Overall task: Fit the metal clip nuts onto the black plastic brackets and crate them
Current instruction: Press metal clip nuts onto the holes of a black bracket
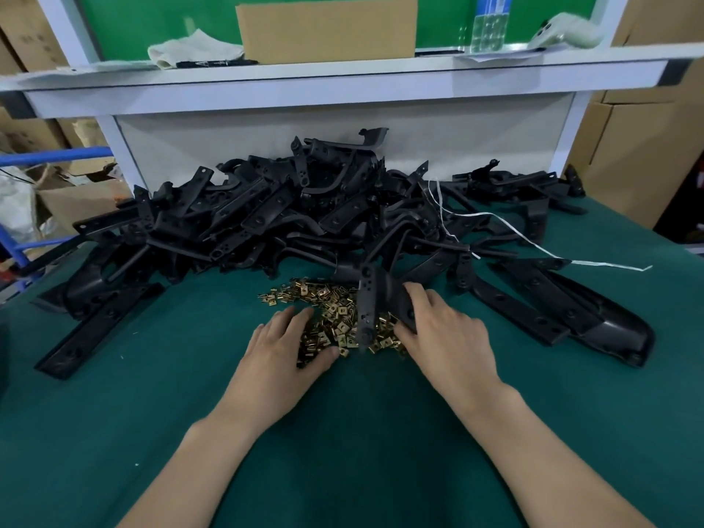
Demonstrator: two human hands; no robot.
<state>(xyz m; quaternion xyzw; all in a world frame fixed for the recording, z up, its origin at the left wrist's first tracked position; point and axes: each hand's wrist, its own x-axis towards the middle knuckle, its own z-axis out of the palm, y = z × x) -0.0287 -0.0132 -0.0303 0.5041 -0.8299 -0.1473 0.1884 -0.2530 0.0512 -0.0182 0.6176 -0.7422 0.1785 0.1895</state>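
Note:
A heap of brass-coloured metal clip nuts (331, 314) lies on the green table mat, in front of a big pile of black plastic brackets (297, 215). My right hand (442, 329) grips one black bracket (371, 302) that stands tilted over the right side of the nut heap. My left hand (289, 344) rests on the left part of the heap, fingers bent down into the nuts with the thumb under them; whether it pinches a nut is hidden. No crate is in view.
More brackets lie loose at the left (95, 325) and right (579, 310). A white string (533, 242) trails over the pile. The white shelf (343, 74) above carries a cardboard box (327, 28), a cloth and a marker. Cardboard boxes (640, 146) stand at both sides.

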